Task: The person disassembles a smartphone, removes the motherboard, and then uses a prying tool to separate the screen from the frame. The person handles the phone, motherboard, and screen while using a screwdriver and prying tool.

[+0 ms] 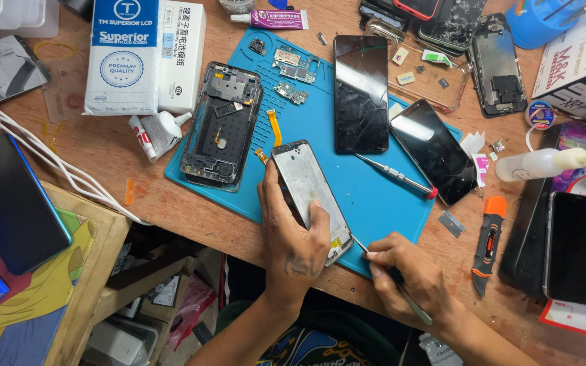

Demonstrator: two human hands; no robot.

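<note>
Gripping a phone frame [310, 196] at the mat's near edge, the left hand [293, 234] wraps its fingers round the frame's lower half, thumb on one long side and fingertips on the other. The frame lies tilted, pale inner face up, its lower end over the near edge of the blue mat [367, 196]. The right hand [408, 274] pinches a thin tool [391, 278] pen-fashion — its metal tip touches the frame's lower right corner.

On the mat's left part lies an open phone chassis [222, 125], with a small orange flex cable [274, 129] just beside it. Two circuit boards [293, 68] sit near the mat's far edge. A dark phone [361, 91] lies upright at the mat's middle, and a second dark screen [434, 150] rests tilted across the right edge. Between them lies a red-tipped screwdriver [395, 175].

Off the mat, on the wooden bench [198, 217] — a white box [144, 54] at the far left, a glue tube [157, 132] just below it, an orange knife [488, 244] near the right front, and a white squeeze bottle [547, 163] at the right.
</note>
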